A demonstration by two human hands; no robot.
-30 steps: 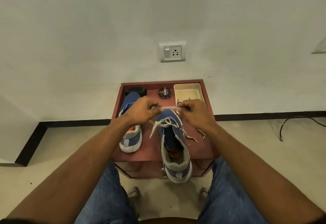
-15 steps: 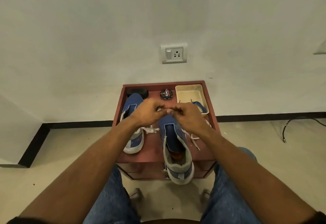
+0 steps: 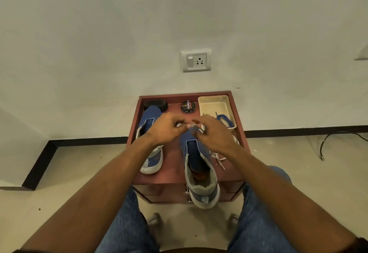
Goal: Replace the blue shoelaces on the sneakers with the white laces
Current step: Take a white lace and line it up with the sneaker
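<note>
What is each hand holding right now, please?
Left hand: pinching the flat white shoelace.
Right hand: pinching the same shoelace.

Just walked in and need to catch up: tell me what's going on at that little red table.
A person is relacing a blue sneaker that overhangs the near edge of the red table. The left hand and the right hand both pinch the white lace near the toe end, its loose ends trailing right. The second sneaker sits to the left, and a blue lace lies in the cream tray.
</note>
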